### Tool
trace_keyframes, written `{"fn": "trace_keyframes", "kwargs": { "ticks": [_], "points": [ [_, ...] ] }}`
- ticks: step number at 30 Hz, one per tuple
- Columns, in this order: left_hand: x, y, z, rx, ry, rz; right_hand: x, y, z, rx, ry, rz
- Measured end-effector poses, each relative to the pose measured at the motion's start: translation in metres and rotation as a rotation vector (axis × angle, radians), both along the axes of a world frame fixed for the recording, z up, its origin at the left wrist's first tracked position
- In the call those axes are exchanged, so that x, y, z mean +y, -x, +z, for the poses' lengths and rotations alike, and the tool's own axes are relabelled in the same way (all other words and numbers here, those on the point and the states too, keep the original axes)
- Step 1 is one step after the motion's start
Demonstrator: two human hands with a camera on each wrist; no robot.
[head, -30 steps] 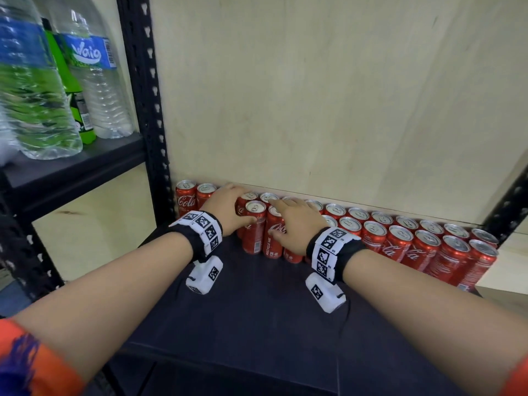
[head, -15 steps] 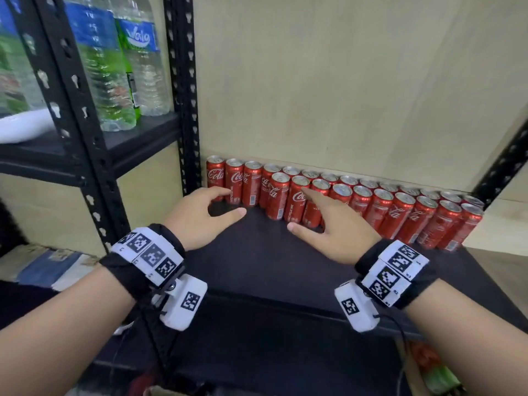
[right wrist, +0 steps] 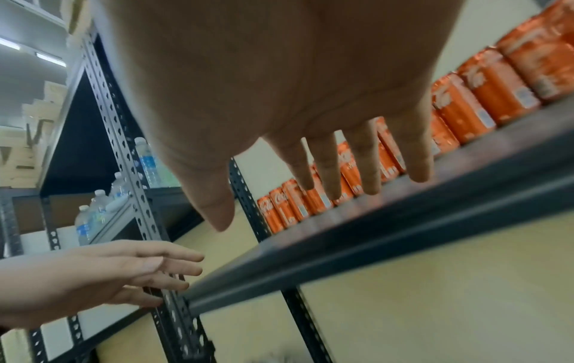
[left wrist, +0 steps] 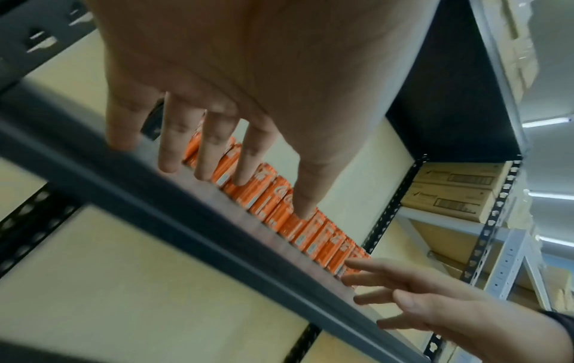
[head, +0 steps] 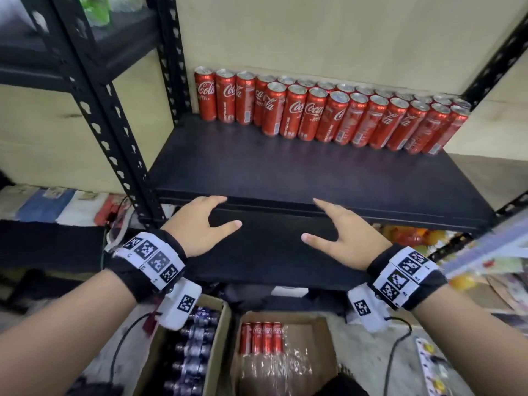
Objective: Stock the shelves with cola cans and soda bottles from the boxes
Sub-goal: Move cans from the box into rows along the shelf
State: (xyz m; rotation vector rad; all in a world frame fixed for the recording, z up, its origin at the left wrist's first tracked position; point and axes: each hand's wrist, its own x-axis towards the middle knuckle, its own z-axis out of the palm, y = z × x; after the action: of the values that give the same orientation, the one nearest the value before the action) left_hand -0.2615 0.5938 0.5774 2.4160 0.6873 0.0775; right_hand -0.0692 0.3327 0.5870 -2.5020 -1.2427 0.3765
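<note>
Head view: left hand (head: 200,224) and right hand (head: 347,235) hover empty before the shelf (head: 285,172) edge, fingers straight and spread; cola cans (head: 328,112) stand in two rows well beyond the fingertips, and more cans (head: 261,338) lie in a box (head: 320,352) below the wrists. Left wrist view: fingers (left wrist: 169,147) apart, tips at the shelf lip (left wrist: 217,221), holding nothing. Right wrist view: fingers (right wrist: 326,176) splayed above the lip (right wrist: 403,226), cans (right wrist: 466,108) behind them.
</note>
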Motion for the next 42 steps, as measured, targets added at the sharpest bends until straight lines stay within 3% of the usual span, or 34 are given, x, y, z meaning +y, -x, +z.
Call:
{"fn": "trace_keyframes", "kwargs": {
  "ticks": [8,14,20,24,27,30,34,38,40,42],
  "points": [
    [-0.053,0.008,-0.085,0.366,0.222,-0.055,-0.058,0.011,-0.093,0.359,0.369,0.054],
    [-0.113,0.012,-0.156,0.708,0.223,-0.174,-0.111,0.019,-0.164,0.483,0.64,0.094],
    [-0.174,0.023,-0.254,1.015,0.264,-0.212,-0.162,0.019,-0.232,0.534,0.823,0.044],
    [-0.199,0.031,-0.304,1.077,0.26,-0.223,-0.185,0.018,-0.261,0.596,0.822,-0.009],
    [-0.211,0.042,-0.343,1.086,0.258,-0.141,-0.202,0.022,-0.285,0.642,0.839,0.005],
    [-0.233,0.042,-0.342,1.143,0.24,-0.134,-0.222,0.026,-0.314,0.727,0.801,-0.065],
    [-0.253,0.045,-0.373,1.115,0.34,-0.125,-0.245,0.026,-0.372,0.795,0.781,-0.127],
    [-0.252,0.071,-0.483,1.186,0.346,-0.089,-0.262,0.023,-0.432,0.809,0.833,-0.125],
    [-0.256,0.068,-0.487,1.251,0.334,-0.099,-0.265,0.023,-0.454,0.802,0.851,-0.101],
    [-0.265,0.052,-0.467,1.232,0.35,-0.077,-0.266,0.022,-0.476,0.804,0.846,-0.1]
  ]
}}
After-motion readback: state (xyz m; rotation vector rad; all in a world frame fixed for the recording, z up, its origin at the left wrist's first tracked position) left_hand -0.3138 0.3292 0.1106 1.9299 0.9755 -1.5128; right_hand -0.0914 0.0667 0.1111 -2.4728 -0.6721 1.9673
